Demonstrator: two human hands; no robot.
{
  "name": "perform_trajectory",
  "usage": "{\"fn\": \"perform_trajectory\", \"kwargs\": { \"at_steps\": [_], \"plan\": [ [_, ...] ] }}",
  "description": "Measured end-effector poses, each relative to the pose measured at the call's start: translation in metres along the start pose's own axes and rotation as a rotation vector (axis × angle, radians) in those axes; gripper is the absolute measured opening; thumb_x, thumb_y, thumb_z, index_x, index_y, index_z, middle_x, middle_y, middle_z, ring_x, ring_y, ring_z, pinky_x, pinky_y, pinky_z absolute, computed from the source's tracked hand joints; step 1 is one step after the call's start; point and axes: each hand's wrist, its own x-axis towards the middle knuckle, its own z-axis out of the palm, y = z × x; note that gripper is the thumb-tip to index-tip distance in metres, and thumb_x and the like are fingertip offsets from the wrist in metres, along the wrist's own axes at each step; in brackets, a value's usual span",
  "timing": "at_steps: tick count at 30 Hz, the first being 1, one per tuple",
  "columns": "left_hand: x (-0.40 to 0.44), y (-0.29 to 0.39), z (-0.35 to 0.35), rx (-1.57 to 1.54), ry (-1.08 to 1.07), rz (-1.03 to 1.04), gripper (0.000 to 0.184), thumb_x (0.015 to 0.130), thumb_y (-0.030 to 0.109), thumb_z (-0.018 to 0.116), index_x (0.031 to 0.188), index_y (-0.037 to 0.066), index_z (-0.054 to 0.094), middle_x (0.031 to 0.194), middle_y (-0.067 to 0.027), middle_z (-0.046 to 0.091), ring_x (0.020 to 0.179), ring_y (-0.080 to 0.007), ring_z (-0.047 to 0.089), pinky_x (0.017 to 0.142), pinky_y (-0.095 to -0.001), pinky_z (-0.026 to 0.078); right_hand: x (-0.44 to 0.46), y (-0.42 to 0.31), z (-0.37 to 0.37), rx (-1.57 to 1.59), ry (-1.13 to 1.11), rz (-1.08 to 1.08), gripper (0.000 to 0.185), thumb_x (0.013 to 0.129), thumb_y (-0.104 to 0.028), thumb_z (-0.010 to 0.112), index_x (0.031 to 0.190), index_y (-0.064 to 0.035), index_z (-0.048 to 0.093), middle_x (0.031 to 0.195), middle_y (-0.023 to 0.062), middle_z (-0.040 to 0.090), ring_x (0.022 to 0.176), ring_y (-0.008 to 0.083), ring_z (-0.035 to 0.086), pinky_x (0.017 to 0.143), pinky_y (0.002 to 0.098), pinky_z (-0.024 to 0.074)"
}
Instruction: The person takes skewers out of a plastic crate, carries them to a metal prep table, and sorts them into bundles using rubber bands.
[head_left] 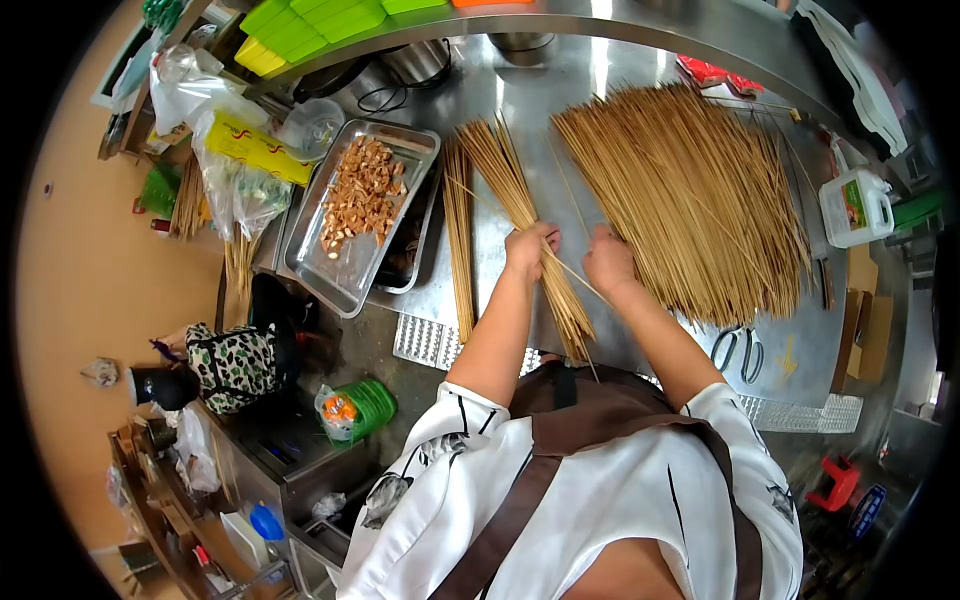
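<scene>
My left hand (530, 250) is wrapped around a bundle of long bamboo skewers (502, 180) that slants across the steel table. A single skewer crosses this bundle at a different angle. My right hand (607, 258) is closed, with its fingertips pinched where a thin loose skewer (570, 188) meets them. Right beside that hand spreads a large pile of bamboo skewers (690, 200), lying roughly parallel. Left of the held bundle, a narrower bundle of skewers (457, 240) lies by itself on the table.
A steel tray (350, 300) of brown chopped pieces (362, 190) rests at the left over another tray. Black-handled scissors (738, 355) lie at the front right edge. A white jug (857, 207) stands far right. A steel shelf (600, 28) with green containers (320, 20) runs across the back.
</scene>
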Motion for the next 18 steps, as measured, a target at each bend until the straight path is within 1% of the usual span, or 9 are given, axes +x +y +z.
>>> {"fn": "perform_trajectory", "kwargs": {
  "at_steps": [2,4,8,10,11,12,14,16,18],
  "plan": [
    [0.001,0.002,-0.003,-0.04,-0.049,0.009,0.022,0.077,0.007,0.058,0.095,-0.004,0.052,0.09,-0.0134,0.059,0.081,-0.0237,0.06,0.068,-0.0319,0.051,-0.002,0.001,-0.005,0.121,-0.019,-0.036,0.019,0.071,-0.006,0.055,0.089,0.0008,0.052,0.077,0.0133,0.061,0.069,0.0292,0.061,0.069,0.0392,0.0447],
    [-0.01,0.007,0.003,-0.082,-0.102,0.015,0.023,0.078,0.007,0.058,0.097,-0.004,0.051,0.093,-0.0142,0.058,0.086,-0.0254,0.06,0.071,-0.0328,0.052,-0.005,0.005,-0.004,0.58,-0.122,-0.041,0.022,0.072,-0.007,0.058,0.092,0.0005,0.054,0.075,0.0087,0.061,0.069,0.0246,0.06,0.071,0.0345,0.0452],
    [-0.031,0.026,0.022,-0.136,-0.213,0.116,0.022,0.08,0.006,0.058,0.099,-0.002,0.049,0.085,-0.0113,0.057,0.069,-0.0201,0.057,0.063,-0.0319,0.05,-0.014,0.004,-0.012,0.821,-0.287,-0.015,0.025,0.076,-0.01,0.058,0.099,-0.0022,0.057,0.082,0.0062,0.061,0.076,0.019,0.059,0.077,0.0308,0.0441],
    [-0.044,0.04,0.03,-0.065,-0.22,0.182,0.025,0.08,0.006,0.058,0.101,-0.002,0.047,0.082,-0.0102,0.056,0.063,-0.018,0.055,0.06,-0.0311,0.049,-0.018,-0.005,-0.026,1.129,-0.286,0.004,0.034,0.078,-0.013,0.057,0.11,-0.0019,0.054,0.095,0.0073,0.059,0.089,0.0161,0.055,0.081,0.0291,0.0425],
    [-0.053,0.049,0.037,-0.08,-0.234,0.271,0.027,0.08,0.007,0.058,0.103,-0.001,0.045,0.079,-0.0094,0.054,0.059,-0.0162,0.052,0.057,-0.0304,0.047,-0.016,-0.004,-0.028,1.409,-0.343,-0.022,0.048,0.078,-0.016,0.058,0.123,-0.0034,0.046,0.108,0.0092,0.056,0.099,0.0175,0.052,0.083,0.0297,0.0424],
    [-0.066,0.058,0.043,-0.095,-0.245,0.357,0.03,0.081,0.007,0.058,0.105,0.0,0.042,0.076,-0.0085,0.052,0.056,-0.0143,0.05,0.055,-0.0296,0.046,-0.02,-0.011,-0.041,1.411,-0.347,-0.014,0.048,0.078,-0.016,0.058,0.123,-0.0034,0.046,0.108,0.0092,0.056,0.099,0.0175,0.052,0.083,0.0297,0.0424],
    [-0.087,0.076,0.052,-0.092,-0.28,0.443,0.032,0.081,0.005,0.058,0.107,0.0,0.04,0.076,-0.0085,0.052,0.057,-0.0133,0.05,0.054,-0.0281,0.045,-0.024,-0.037,-0.086,1.137,-0.494,-0.178,0.067,0.076,-0.015,0.06,0.132,0.0035,0.03,0.127,0.0131,0.045,0.122,0.0202,0.037,0.1,0.0305,0.0285],
    [-0.11,0.089,0.059,0.045,-0.196,0.69,0.031,0.08,0.001,0.058,0.105,-0.001,0.04,0.075,-0.0079,0.052,0.057,-0.0127,0.05,0.055,-0.0274,0.045,-0.023,-0.059,-0.09,0.93,-0.347,-0.304,0.074,0.072,-0.016,0.064,0.133,0.0022,0.027,0.128,0.0142,0.043,0.121,0.0206,0.037,0.099,0.0311,0.0304],
    [-0.128,0.093,0.061,0.01,-0.219,0.713,0.035,0.077,-0.001,0.06,0.106,-0.001,0.04,0.075,-0.007,0.053,0.061,-0.0125,0.052,0.06,-0.0265,0.046,-0.026,-0.078,-0.08,0.941,0.005,-0.269,0.064,0.067,-0.018,0.069,0.124,-0.0047,0.042,0.102,0.0193,0.058,0.095,0.0328,0.058,0.079,0.0355,0.0456]
  ]
}}
